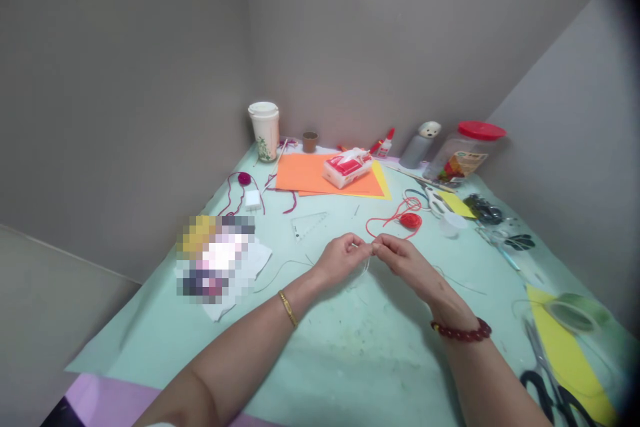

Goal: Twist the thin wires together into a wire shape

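Thin cord (367,269) pinched between both hands (341,260) (406,263)

Two balls of yarn (244,179) (411,220) are sitting near the orange paper (310,173), one on each side. Two cups (264,131) (309,141) are standing behind the paper, two pairs of scissors (435,201) (550,393) are lying to its right, and two hands (340,260) (407,263) are working in front of it.
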